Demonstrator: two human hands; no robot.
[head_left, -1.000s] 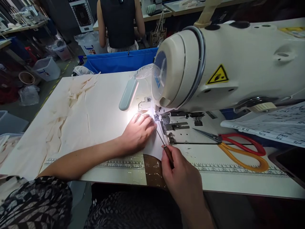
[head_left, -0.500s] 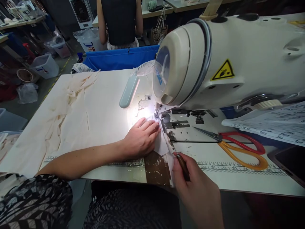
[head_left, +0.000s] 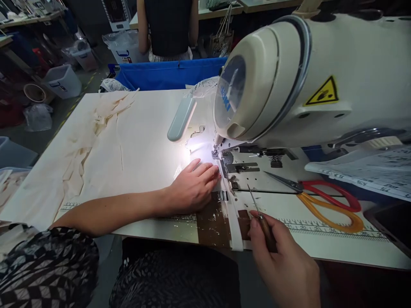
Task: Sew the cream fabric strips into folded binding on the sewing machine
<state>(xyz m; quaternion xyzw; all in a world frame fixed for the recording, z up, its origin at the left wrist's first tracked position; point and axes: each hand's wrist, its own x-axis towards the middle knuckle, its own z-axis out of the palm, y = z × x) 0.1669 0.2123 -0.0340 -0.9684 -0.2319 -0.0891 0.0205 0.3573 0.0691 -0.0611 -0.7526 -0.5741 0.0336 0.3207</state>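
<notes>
Head camera: at the left, pale cloth pieces (head_left: 75, 171) lay on the white table (head_left: 150, 128) as before. The left hand (head_left: 192, 186) rested palm down, fingers slightly spread, near the brightly lit presser foot (head_left: 215, 152); its palm and whatever lay beneath it were hidden, and glare washed out the surface beyond. A white strip (head_left: 234, 222) ran from near the foot over the brown patch (head_left: 212, 220) to the table's front edge, more exposed than half a second earlier. The right hand (head_left: 285, 261), pinching the awl (head_left: 267, 233) by its wooden handle, had moved rightward, leaving the tip apart from the strip; its forearm was cut off below. Farther right, the scissors (head_left: 330, 205) lay open, and a dark object (head_left: 390, 222) was cropped, hard to identify.
</notes>
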